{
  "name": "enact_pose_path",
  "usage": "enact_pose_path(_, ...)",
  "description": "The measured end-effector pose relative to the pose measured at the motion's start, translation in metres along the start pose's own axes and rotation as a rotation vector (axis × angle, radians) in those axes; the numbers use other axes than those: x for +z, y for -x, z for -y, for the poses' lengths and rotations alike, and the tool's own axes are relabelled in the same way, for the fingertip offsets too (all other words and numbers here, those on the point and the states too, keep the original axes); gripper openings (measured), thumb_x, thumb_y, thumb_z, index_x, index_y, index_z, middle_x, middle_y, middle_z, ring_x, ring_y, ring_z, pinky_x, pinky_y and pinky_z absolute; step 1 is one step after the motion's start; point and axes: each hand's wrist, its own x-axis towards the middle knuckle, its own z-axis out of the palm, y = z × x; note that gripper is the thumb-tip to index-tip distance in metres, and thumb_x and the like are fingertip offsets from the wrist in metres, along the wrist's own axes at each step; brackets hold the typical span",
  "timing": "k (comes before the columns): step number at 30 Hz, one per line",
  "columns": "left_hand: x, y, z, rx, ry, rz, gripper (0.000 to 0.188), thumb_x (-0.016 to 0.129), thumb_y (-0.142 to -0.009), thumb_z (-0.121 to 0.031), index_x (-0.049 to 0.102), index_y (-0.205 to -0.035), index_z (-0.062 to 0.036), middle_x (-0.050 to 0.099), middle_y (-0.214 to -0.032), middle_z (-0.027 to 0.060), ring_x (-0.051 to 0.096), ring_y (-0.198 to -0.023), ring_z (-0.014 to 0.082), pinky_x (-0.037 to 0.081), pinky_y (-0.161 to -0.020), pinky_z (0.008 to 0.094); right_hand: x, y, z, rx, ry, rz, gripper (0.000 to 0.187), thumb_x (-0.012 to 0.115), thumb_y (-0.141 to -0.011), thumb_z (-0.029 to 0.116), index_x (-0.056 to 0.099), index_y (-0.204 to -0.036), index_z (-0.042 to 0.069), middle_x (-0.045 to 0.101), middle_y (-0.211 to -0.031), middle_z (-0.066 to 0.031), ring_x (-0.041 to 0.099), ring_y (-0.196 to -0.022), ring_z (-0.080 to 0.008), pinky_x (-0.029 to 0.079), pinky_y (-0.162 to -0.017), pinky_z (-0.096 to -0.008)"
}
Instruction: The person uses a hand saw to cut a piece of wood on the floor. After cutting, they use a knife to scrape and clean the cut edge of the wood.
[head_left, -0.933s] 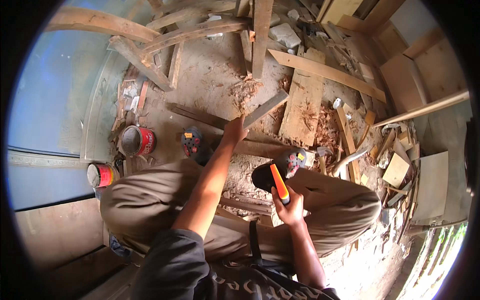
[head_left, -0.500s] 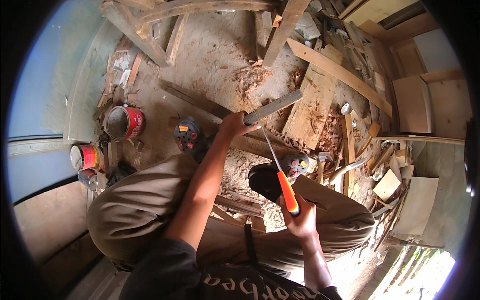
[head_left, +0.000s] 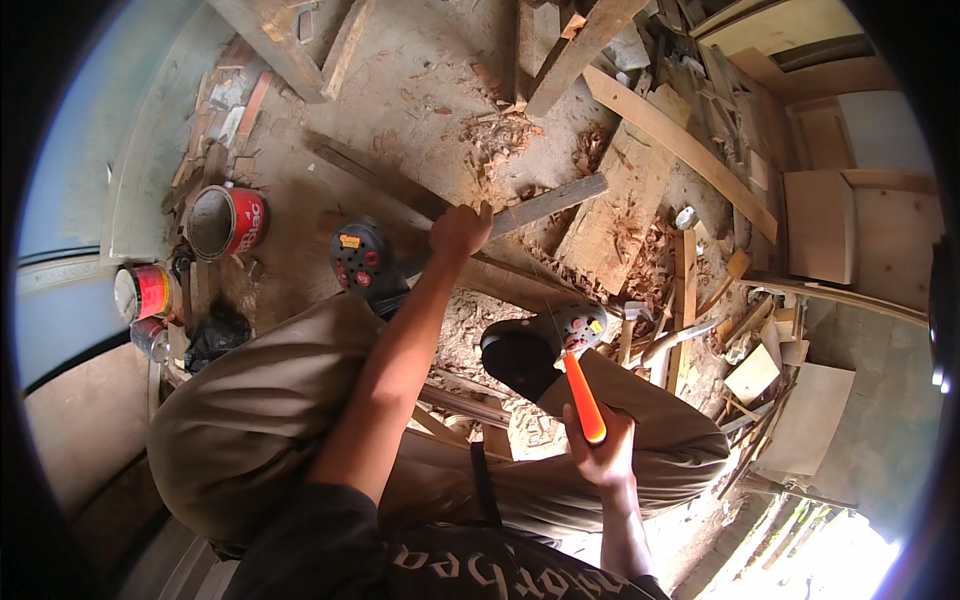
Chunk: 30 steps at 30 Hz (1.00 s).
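Note:
My left hand [head_left: 462, 230] is closed around a narrow grey-brown wooden strip [head_left: 558, 202], fingers wrapped over it. The strip lies across a longer, darker wooden board [head_left: 380, 182] near the floor, and its free end points to the right. In my right hand [head_left: 607, 448] is the orange handle of a handsaw [head_left: 583, 400]. Its thin blade runs up and left toward the strip, just right of my left hand; the blade is faint and nearly edge-on, so I cannot tell whether it touches the wood. My dark clogs [head_left: 365, 262] are on both sides of the board.
Wooden trestle legs [head_left: 590, 55] stand ahead. A red can [head_left: 228, 222] and a smaller red-yellow can [head_left: 143, 293] are at the left. To the right lie a wide plank [head_left: 625, 205], a long batten [head_left: 690, 150], a hammer [head_left: 632, 318], shavings and offcuts.
The saw handle has drawn back slightly toward me, and the blade shows less clearly. My left hand has shifted its grip on the strip. The whole view has moved a little.

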Motion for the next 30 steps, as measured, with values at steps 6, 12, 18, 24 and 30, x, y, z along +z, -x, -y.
enact_pose_path(6, -0.007, 0.014, -0.009, -0.023, 0.009, -0.011, 0.064, 0.038, -0.098, -0.049, 0.075, -0.090, 0.0037, 0.071, -0.094, 0.0287, 0.069, -0.092, 0.0449, 0.054, -0.086, 0.0534, -0.007, -0.002, 0.004, -0.123, 0.101, -0.069, 0.021, 0.068, -0.090, 0.008, 0.060, -0.075, -0.002, 0.058, -0.059, -0.0105, 0.056, -0.051, -0.0166, 0.044, -0.051, -0.0332)
enact_pose_path(12, 0.016, 0.000, 0.000, 0.093, 0.022, -0.081, 0.059, 0.043, -0.096, -0.046, 0.075, -0.083, 0.0016, 0.070, -0.087, 0.0287, 0.070, -0.085, 0.0459, 0.055, -0.082, 0.0534, 0.079, -0.170, -0.031, 0.044, 0.106, -0.018, 0.028, 0.069, -0.092, 0.022, 0.063, -0.080, -0.003, 0.057, -0.058, -0.0134, 0.050, -0.053, -0.0127, 0.045, -0.052, -0.0379)
enact_pose_path(18, 0.002, 0.005, -0.001, 0.033, 0.026, -0.132, 0.057, 0.045, -0.095, -0.044, 0.074, -0.077, 0.0020, 0.069, -0.083, 0.0289, 0.069, -0.080, 0.0464, 0.056, -0.078, 0.0537, 0.046, -0.095, -0.037, -0.042, 0.087, 0.005, 0.014, 0.067, -0.088, 0.009, 0.062, -0.079, -0.001, 0.057, -0.061, -0.0116, 0.052, -0.054, -0.0182, 0.047, -0.056, -0.0359)
enact_pose_path(24, 0.011, 0.004, -0.002, -0.007, 0.037, -0.127, 0.055, 0.046, -0.094, -0.041, 0.073, -0.075, 0.0023, 0.068, -0.080, 0.0292, 0.069, -0.079, 0.0464, 0.055, -0.079, 0.0545, -0.004, -0.031, -0.002, 0.031, 0.124, 0.027, 0.008, 0.061, -0.088, 0.002, 0.064, -0.084, -0.004, 0.059, -0.066, -0.0087, 0.057, -0.057, -0.0186, 0.048, -0.058, -0.0343)
enact_pose_path(30, 0.012, -0.005, 0.010, 0.096, 0.080, -0.213, 0.054, 0.044, -0.095, -0.037, 0.073, -0.073, 0.0022, 0.067, -0.076, 0.0282, 0.068, -0.076, 0.0470, 0.055, -0.077, 0.0539, 0.082, -0.178, -0.034, -0.063, 0.027, -0.009, 0.021, 0.075, -0.079, 0.016, 0.069, -0.092, 0.000, 0.067, -0.081, -0.0253, 0.070, -0.081, -0.0420, 0.054, -0.068, -0.0433)
